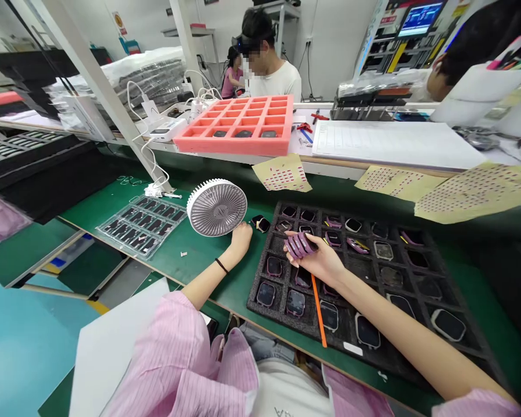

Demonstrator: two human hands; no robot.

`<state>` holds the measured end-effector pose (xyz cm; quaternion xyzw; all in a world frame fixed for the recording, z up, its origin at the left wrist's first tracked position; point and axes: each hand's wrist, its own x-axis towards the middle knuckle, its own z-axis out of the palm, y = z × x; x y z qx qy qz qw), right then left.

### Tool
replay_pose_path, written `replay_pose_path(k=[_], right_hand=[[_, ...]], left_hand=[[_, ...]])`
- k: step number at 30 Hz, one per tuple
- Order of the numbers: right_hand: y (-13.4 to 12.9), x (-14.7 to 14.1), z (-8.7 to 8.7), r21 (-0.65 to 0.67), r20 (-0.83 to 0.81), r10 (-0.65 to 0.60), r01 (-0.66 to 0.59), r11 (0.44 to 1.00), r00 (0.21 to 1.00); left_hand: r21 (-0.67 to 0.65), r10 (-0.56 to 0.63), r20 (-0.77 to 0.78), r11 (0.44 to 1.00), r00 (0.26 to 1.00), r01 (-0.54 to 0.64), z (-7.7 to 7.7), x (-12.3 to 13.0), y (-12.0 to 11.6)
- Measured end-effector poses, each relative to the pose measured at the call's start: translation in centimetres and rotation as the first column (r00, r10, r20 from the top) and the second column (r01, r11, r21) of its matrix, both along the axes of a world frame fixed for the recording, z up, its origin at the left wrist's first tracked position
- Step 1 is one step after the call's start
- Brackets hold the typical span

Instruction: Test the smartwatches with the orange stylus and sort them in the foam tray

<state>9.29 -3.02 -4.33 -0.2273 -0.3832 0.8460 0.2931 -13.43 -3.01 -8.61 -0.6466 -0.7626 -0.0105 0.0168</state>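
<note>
My right hand [319,259] is closed around a row of purple watch cases [301,245], pressed side by side. It is above a black foam tray [255,294] whose pockets hold many watch cases, some purple and some silver, with dark screens. An orange stick [319,310] lies across the tray just below this hand. My left hand [242,240] is curled at the lower right edge of a white round fan [217,207]; its fingers are mostly hidden, so whatever it grips does not show. Two small watch parts [261,223] lie on the green mat right beside it.
A clear plastic tray [105,227] of dark parts lies left of the fan. On the shelf ahead stand a red foam tray [234,145] and paper sheets [386,142]. Dotted yellow sheets [284,174] hang from the shelf edge. A white post [93,75] rises at left. Other people sit beyond.
</note>
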Motion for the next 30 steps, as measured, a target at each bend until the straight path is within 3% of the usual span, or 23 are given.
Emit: replay_pose_path(k=[5, 11, 17, 20, 21, 23, 25, 27, 30], right_hand=[[0.1, 0.1, 0.1, -0.120, -0.057, -0.038, 0.031, 0.992, 0.998], [0.1, 0.1, 0.1, -0.109, -0.049, -0.048, 0.042, 0.993, 0.998], [0.1, 0.1, 0.0, -0.081, -0.054, -0.083, 0.079, 0.994, 0.995], [0.2, -0.1, -0.1, -0.056, -0.071, -0.165, 0.161, 0.985, 0.984], [0.2, -0.2, -0.1, -0.045, -0.078, -0.194, 0.191, 0.981, 0.978], [0.2, -0.3, 0.0, -0.027, -0.094, -0.250, 0.249, 0.968, 0.964], [0.1, -0.3, 0.1, -0.008, -0.110, -0.291, 0.292, 0.956, 0.950], [0.0, -0.2, 0.1, 0.024, -0.115, -0.309, 0.313, 0.949, 0.944], [-0.1, -0.1, 0.0, 0.090, -0.103, -0.313, 0.322, 0.942, 0.944]], left_hand=[[0.045, 0.005, -0.036, 0.999, 0.999, -0.003, -0.9, -0.1, -0.1], [0.051, -0.033, 0.002, 0.998, 0.999, 0.033, -1.0, -0.5, 0.5], [0.126, -0.087, 0.105, 0.989, 0.991, 0.073, 1.0, 0.3, -0.3], [0.249, -0.184, 0.301, 0.962, 0.936, 0.109, 2.5, 2.3, -2.0], [0.327, -0.245, 0.498, 0.942, 0.832, 0.082, 3.0, 3.1, -2.6], [0.377, -0.322, 0.803, 0.926, 0.501, -0.010, 3.6, 4.9, -3.7], [0.322, -0.298, 0.931, 0.942, 0.210, -0.092, 4.0, 6.5, -4.2], [0.250, -0.242, 0.968, 0.959, 0.071, -0.133, 4.1, 7.5, -4.3], [0.213, -0.214, 0.977, 0.965, 0.010, -0.151, 4.1, 8.2, -4.1]])
